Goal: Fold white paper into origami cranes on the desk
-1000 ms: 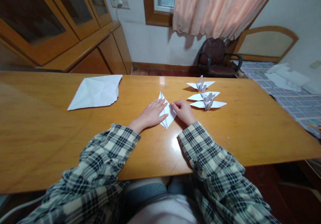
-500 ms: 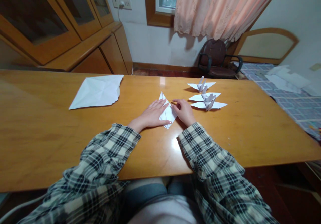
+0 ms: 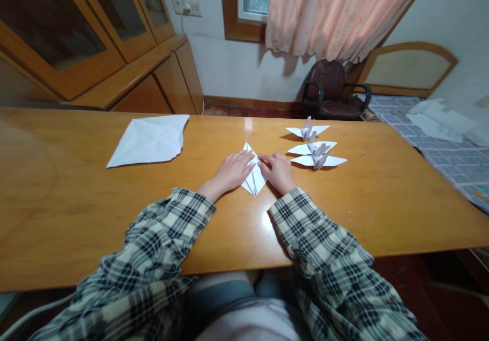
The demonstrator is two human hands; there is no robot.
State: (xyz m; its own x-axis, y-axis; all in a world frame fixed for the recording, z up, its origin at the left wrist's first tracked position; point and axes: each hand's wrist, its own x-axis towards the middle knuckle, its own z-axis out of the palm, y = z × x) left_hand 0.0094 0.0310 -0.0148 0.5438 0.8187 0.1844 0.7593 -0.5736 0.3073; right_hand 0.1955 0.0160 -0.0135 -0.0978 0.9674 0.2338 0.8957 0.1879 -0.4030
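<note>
A small white sheet of folded paper (image 3: 257, 180), kite-shaped with crease lines, lies on the wooden table in front of me. My left hand (image 3: 233, 170) rests on its left side, fingers stretched out and fairly flat, covering part of it. At the right edge of the paper, my right hand (image 3: 278, 171) has its fingers curled, thumb and forefinger pinching that edge. To the right of this hand stand three folded paper cranes (image 3: 320, 158) with spread wings, close together.
A larger creased white sheet (image 3: 151, 141) with one ragged edge lies at the far left of the table (image 3: 91, 218). Beyond the table are a wooden cabinet (image 3: 160, 83), a brown armchair (image 3: 330, 88) and a bed with a checked cover (image 3: 428, 137).
My left hand has slid slightly up and left, its thumb drawn in, uncovering the paper's lower part. My right hand has shifted slightly left along the paper's edge.
</note>
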